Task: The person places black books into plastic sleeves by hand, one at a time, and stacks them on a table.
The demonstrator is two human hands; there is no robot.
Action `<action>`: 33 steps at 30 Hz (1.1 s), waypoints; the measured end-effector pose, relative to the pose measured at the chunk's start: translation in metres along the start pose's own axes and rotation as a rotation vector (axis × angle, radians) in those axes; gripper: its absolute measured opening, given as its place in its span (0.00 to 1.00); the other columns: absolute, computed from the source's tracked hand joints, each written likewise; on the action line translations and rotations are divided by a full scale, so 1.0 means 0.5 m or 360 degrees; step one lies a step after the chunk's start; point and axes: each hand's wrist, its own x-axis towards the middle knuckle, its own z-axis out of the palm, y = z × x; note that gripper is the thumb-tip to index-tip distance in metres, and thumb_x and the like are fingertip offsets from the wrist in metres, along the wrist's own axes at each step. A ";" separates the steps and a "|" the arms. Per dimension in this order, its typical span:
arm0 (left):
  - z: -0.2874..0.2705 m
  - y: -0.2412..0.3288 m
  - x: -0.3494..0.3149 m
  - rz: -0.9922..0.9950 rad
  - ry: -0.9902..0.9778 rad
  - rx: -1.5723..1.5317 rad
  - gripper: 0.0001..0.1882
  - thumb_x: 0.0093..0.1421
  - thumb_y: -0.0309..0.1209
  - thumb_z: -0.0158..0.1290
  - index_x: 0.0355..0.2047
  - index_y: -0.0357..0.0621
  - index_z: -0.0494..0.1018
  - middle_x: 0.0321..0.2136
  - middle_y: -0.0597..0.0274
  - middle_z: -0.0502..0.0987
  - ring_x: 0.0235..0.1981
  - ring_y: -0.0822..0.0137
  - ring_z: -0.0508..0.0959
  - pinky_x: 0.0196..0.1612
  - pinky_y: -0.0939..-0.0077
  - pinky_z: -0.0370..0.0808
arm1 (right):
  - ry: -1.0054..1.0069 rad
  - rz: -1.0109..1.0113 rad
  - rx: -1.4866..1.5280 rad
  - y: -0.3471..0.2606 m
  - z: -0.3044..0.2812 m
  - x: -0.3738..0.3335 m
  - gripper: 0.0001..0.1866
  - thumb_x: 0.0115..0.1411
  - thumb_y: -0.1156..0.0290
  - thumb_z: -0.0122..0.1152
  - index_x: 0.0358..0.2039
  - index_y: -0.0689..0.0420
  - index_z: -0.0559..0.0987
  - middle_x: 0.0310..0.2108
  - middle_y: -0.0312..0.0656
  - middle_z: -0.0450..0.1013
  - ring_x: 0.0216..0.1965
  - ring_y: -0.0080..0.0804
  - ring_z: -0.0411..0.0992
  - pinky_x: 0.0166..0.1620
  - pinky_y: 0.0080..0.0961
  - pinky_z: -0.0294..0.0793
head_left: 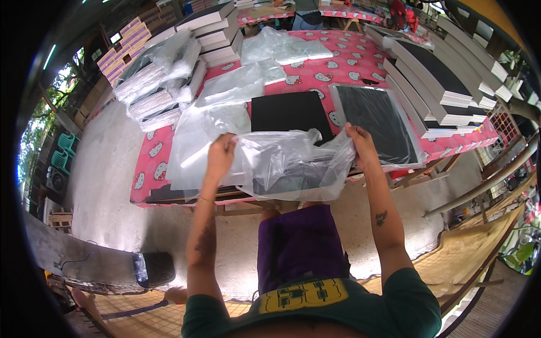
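Observation:
A clear plastic bag (293,163) is stretched between my two hands at the table's front edge. My left hand (224,151) pinches its left corner, while my right hand (360,143) grips the right one. The bag covers the near part of a black rectangular board (290,112); whether that part is inside the bag or under it I cannot tell. To the right, close by my right hand, another black board (375,121) lies flat in clear plastic. Loose clear bags (194,132) are spread out left of the bare board.
A pink patterned cloth covers the table (352,53). Plastic-wrapped stacks (152,84) and white-edged stacks (220,39) stand at the back left. More black-topped stacks (434,76) line the right side. Further bags (282,45) lie at the back. Beyond stands another person (307,17).

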 end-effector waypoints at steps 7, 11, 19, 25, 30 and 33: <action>-0.084 -0.018 0.061 0.0092 0.1534 0.0135 0.14 0.60 0.29 0.49 0.45 0.36 0.72 0.45 0.47 0.75 0.45 0.54 0.75 0.47 0.66 0.70 | 0.0376 -0.0469 -0.0706 0.036 -0.092 -0.053 0.39 0.53 0.60 0.67 0.57 0.69 0.60 0.42 0.48 0.72 0.40 0.35 0.72 0.43 0.28 0.72; -0.169 -0.153 -0.052 0.0202 -0.0235 0.1484 0.15 0.60 0.28 0.48 0.47 0.38 0.72 0.50 0.47 0.71 0.50 0.50 0.72 0.49 0.60 0.69 | -0.0126 -0.0048 -0.0754 0.027 -0.070 -0.041 0.32 0.50 0.59 0.68 0.50 0.67 0.70 0.39 0.47 0.74 0.38 0.30 0.72 0.40 0.27 0.72; 0.018 0.260 -0.005 0.0022 -0.0045 -0.0199 0.13 0.59 0.30 0.52 0.41 0.34 0.74 0.31 0.49 0.78 0.33 0.56 0.79 0.37 0.70 0.74 | 0.0403 -0.0651 -0.0879 0.083 -0.045 0.045 0.15 0.52 0.67 0.64 0.36 0.66 0.77 0.27 0.39 0.73 0.29 0.22 0.69 0.31 0.21 0.68; 0.134 0.329 -0.024 -0.0365 -0.0232 -0.1199 0.13 0.63 0.35 0.53 0.36 0.34 0.74 0.25 0.65 0.74 0.25 0.76 0.73 0.30 0.78 0.71 | -0.0645 -0.0432 -0.0011 -0.020 0.151 -0.143 0.10 0.59 0.74 0.60 0.41 0.60 0.77 0.33 0.33 0.76 0.36 0.17 0.70 0.39 0.16 0.70; 0.129 0.329 -0.015 -0.0363 -0.0049 -0.1216 0.12 0.64 0.34 0.52 0.32 0.35 0.73 0.21 0.70 0.71 0.22 0.82 0.69 0.27 0.84 0.68 | -0.0389 -0.0481 0.0079 -0.038 0.148 -0.182 0.13 0.55 0.76 0.65 0.41 0.60 0.77 0.33 0.32 0.75 0.34 0.16 0.71 0.38 0.16 0.70; 0.113 0.315 -0.010 -0.0272 0.0060 -0.1013 0.12 0.65 0.33 0.50 0.32 0.35 0.73 0.20 0.68 0.71 0.21 0.80 0.69 0.25 0.81 0.68 | -0.0382 -0.0479 0.0279 -0.034 0.143 -0.200 0.13 0.54 0.76 0.65 0.41 0.60 0.76 0.27 0.29 0.72 0.30 0.15 0.69 0.36 0.15 0.69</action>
